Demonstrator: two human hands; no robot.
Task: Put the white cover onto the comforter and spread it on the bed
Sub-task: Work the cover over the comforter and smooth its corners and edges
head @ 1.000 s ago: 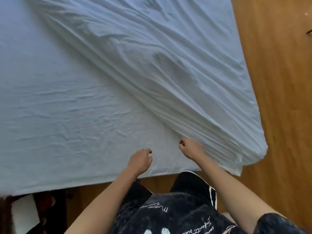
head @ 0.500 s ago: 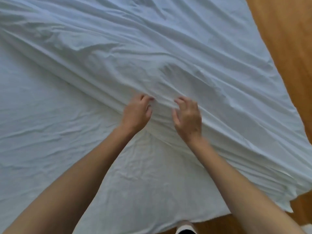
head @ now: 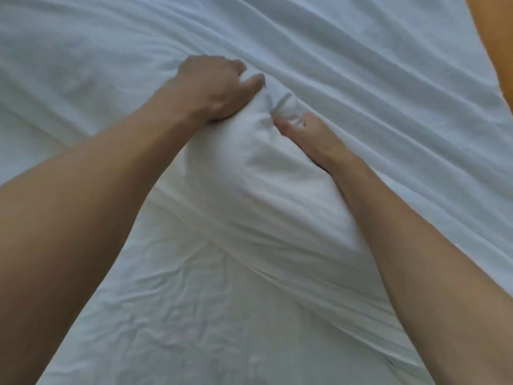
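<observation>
The white cover (head: 361, 87) lies in long diagonal folds across the bed and fills most of the head view. My left hand (head: 213, 87) grips a bunched fold of it near the middle, fingers curled into the cloth. My right hand (head: 308, 134) holds the same bunch from the right; its fingers are buried in the fabric and only the thumb and back of the hand show. Between the two hands the cloth is gathered into a raised lump (head: 261, 168). I cannot tell the comforter apart from the cover.
A flatter, wrinkled white layer (head: 194, 315) covers the bed nearer to me. Orange wooden floor (head: 494, 37) shows past the bed's right edge at the top right corner.
Both hands reached forward from the near edge of the bed to the diagonal fold, then closed on it and gathered the cloth into a lump. The view moved closer over the bed.
</observation>
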